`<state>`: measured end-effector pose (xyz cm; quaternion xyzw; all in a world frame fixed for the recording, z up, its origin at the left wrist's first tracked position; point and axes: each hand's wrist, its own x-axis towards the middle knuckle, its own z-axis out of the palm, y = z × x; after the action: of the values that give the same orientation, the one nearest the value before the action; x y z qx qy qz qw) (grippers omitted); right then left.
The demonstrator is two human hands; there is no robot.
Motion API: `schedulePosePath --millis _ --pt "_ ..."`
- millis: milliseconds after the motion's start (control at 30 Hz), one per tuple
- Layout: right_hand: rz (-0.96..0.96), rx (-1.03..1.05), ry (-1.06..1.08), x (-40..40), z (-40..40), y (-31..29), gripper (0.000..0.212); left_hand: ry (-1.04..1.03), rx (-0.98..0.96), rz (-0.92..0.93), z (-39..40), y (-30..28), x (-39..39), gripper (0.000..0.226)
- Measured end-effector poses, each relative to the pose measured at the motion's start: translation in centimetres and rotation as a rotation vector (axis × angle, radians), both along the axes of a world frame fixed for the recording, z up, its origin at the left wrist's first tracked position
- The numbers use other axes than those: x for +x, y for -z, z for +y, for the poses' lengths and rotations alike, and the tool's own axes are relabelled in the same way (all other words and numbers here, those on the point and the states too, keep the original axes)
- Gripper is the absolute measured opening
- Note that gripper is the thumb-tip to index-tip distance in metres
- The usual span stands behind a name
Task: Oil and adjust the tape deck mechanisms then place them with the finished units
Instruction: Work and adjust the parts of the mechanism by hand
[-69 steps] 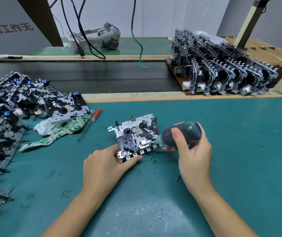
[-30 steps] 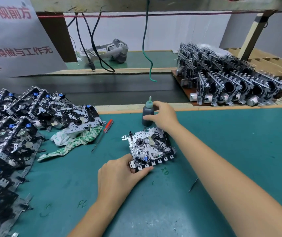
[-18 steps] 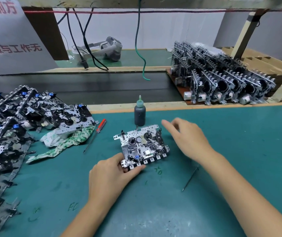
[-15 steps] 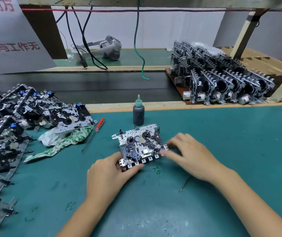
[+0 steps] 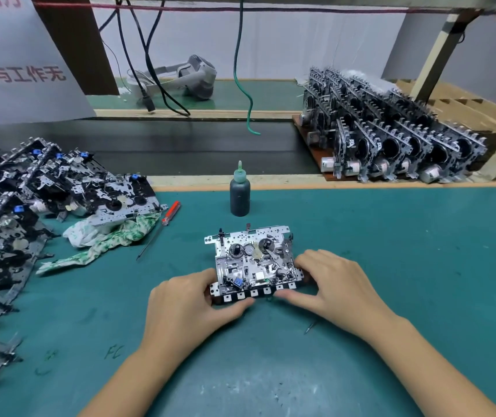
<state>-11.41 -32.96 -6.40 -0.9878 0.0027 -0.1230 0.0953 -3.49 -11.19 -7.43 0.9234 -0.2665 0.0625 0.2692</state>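
A silver tape deck mechanism [image 5: 254,261] lies flat on the green mat in the middle. My left hand [image 5: 188,308] grips its front left corner, thumb under the row of square tabs. My right hand [image 5: 335,285] holds its right end, thumb along the front edge and fingers on top. A dark oil bottle [image 5: 240,192] with a green nozzle stands upright just behind the mechanism, untouched. Rows of upright finished units [image 5: 391,142] stand on a brown board at the back right.
A heap of loose mechanisms [image 5: 30,200] fills the left side. Beside it lie a white and green rag [image 5: 111,236] and a red-handled screwdriver [image 5: 170,213]. A thin metal pick [image 5: 310,326] lies by my right wrist. Black conveyor belt [image 5: 180,149] runs behind the mat; cables hang above.
My right hand set the oil bottle upright behind the mechanism, let go, and came back to take hold of the mechanism's right end. My left hand kept its hold.
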Motion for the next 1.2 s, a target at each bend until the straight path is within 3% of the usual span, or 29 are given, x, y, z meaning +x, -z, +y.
schedulePosePath --millis 133,367,533,800,1100,1200 --pt "-0.140 0.016 -0.045 0.0 0.6 0.5 0.048 -0.072 0.115 -0.043 -0.5 -0.4 -0.4 0.069" --pt "-0.175 0.080 -0.074 -0.3 0.3 0.8 0.052 -0.089 0.117 -0.082 -1.2 -0.7 -0.6 0.066" --pt "-0.218 0.076 -0.042 -0.2 0.4 0.9 0.047 0.035 0.004 -0.077 -0.5 -0.5 0.1 0.063" --pt "-0.233 0.045 0.051 -0.4 1.0 1.1 0.055 0.152 0.002 -0.035 -0.3 -0.6 -0.1 0.059" --pt "-0.126 0.066 -0.069 -0.9 0.3 0.0 0.048 0.125 0.010 -0.003 -0.1 -0.5 0.3 0.054" --pt "-0.039 0.289 -0.030 -0.9 0.5 -0.6 0.050 0.132 -0.142 0.035 0.2 -0.5 0.4 0.040"
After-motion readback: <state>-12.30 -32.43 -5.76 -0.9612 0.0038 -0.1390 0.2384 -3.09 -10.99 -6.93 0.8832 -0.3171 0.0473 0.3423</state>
